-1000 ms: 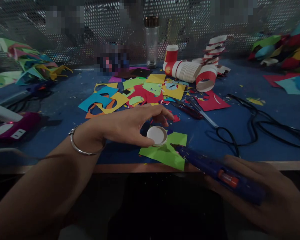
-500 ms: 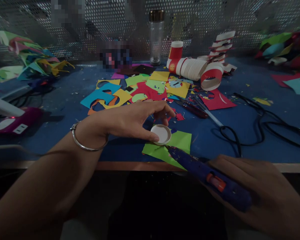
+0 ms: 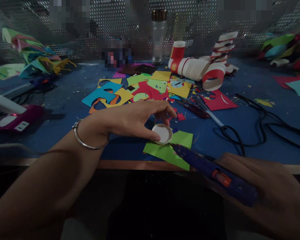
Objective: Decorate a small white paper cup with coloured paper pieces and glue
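A shallow white cup base (image 3: 162, 134) with a raised rim rests on a piece of green paper (image 3: 183, 141) near the table's front edge. My left hand (image 3: 142, 118) steadies it, the thumb pressed on its near left rim and the fingers arched over the far side. In my right hand (image 3: 260, 183) is a blue glue gun (image 3: 205, 163) with an orange-red switch. Its dark tip points at the right front rim of the cup base, touching or very close to it. The grip and most fingers of my right hand are hidden under the tool.
Coloured paper scraps (image 3: 152, 86) lie behind my left hand. Scissors (image 3: 195, 110) and a black cable (image 3: 257, 116) are to the right. Paper cups (image 3: 192, 68) and a clear bottle (image 3: 158, 40) stand farther back. A purple power strip (image 3: 27, 118) sits left.
The glue gun's tip has shifted slightly right along the rim of the cup base. My left hand keeps its hold; the whole view has moved a little.
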